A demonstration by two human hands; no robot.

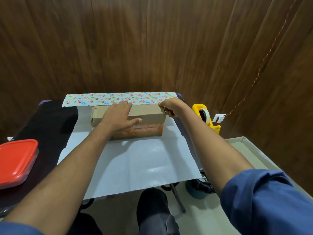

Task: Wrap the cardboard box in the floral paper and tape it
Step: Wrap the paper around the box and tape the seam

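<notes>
A brown cardboard box with an orange printed front lies on the white underside of the floral paper, which is spread over the table. The paper's far edge is folded up and toward me, showing its flowered side behind the box's top. My left hand lies flat on top of the box, fingertips touching that flowered edge. My right hand pinches the flowered edge at the box's far right corner. A yellow tape dispenser stands to the right of the box.
A red-lidded container sits at the left on the black table top. A shallow cardboard tray lies at the right. Dark wooden walls stand close behind the table. My knees and a chair base show below the table's front edge.
</notes>
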